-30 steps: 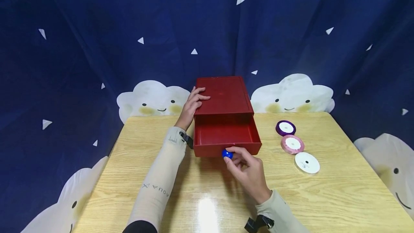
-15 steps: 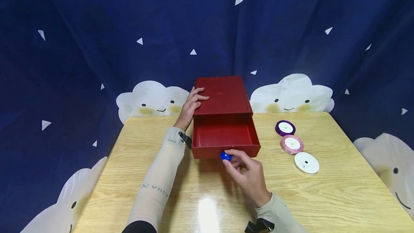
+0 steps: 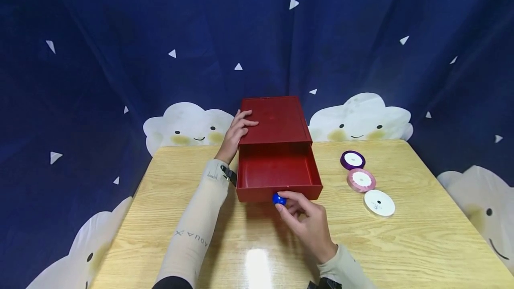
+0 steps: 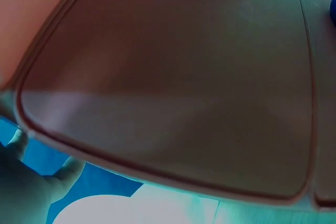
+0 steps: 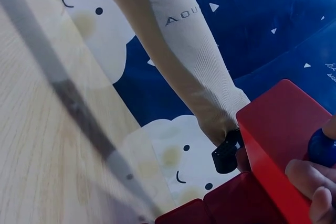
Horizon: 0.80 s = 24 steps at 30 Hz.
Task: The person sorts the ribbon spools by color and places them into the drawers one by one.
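Observation:
A red box [image 3: 275, 119] stands at the table's far middle, its drawer [image 3: 277, 177] pulled out toward me and empty inside. My left hand [image 3: 242, 125] rests with straight fingers on the box's top left edge. My right hand [image 3: 284, 203] pinches the small blue knob [image 3: 279, 199] on the drawer front. In the right wrist view the blue knob [image 5: 321, 148] sits between my fingertips [image 5: 307, 179] against the red drawer front [image 5: 273, 140]. The box's dark red surface [image 4: 173, 77] fills the left wrist view, with part of my left hand at the lower left.
Three ribbon spools lie in a row right of the box: purple [image 3: 353, 160], pink [image 3: 362, 179], white [image 3: 379, 203]. The wooden table [image 3: 421, 244] is backed by a dark blue curtain with cloud faces [image 3: 361, 117].
The drawer has slid a little further out toward me, with my right hand drawing back on the blue knob. My left hand stays on the box top.

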Tool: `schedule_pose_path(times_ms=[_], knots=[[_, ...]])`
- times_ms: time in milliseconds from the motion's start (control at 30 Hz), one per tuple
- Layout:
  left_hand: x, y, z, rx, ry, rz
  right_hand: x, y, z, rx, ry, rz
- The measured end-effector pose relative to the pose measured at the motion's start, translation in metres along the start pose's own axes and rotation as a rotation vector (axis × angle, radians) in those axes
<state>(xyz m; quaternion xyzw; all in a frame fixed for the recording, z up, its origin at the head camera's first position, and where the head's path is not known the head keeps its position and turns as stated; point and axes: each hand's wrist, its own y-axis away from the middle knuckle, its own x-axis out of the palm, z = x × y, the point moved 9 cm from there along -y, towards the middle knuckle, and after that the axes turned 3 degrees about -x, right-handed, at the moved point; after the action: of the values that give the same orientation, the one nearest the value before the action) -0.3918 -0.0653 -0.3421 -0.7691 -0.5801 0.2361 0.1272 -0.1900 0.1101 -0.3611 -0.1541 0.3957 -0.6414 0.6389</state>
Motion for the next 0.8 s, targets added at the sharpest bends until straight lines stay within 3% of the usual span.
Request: schedule_pose_path(times_ms=[800], knots=[[-0.0001, -0.0003, 0.0016, 0.023, 0.011, -0.006, 0.0001, 0.0074, 0.0093, -0.077, -0.050, -0.010]])
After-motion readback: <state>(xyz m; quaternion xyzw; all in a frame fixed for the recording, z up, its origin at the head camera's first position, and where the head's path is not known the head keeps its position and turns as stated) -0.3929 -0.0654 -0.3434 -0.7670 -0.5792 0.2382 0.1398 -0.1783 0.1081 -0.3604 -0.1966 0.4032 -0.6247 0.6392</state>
